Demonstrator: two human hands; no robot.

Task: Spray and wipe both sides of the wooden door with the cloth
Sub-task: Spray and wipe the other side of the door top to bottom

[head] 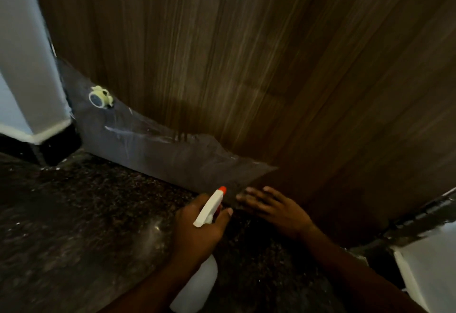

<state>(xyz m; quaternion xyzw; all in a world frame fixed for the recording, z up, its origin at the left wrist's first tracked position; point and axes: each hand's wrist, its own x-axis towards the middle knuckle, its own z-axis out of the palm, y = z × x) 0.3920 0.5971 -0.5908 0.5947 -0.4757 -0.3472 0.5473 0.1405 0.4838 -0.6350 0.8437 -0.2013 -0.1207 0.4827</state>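
Observation:
The brown wooden door (246,53) fills the upper view, with a dark grey kick plate (153,147) along its bottom edge. My left hand (197,228) grips a white spray bottle (197,285) by its neck. The bottle's white trigger head with a red nozzle (222,189) points at the door's lower edge. My right hand (274,209) lies flat and blurred against the bottom of the door, just right of the nozzle, with its fingers stretched out. No cloth shows under or around it.
A pale round door stopper (100,96) is fixed to the left end of the kick plate. A white wall corner (29,65) stands at the left and another white wall (429,263) at the lower right. The floor (86,226) is dark speckled stone.

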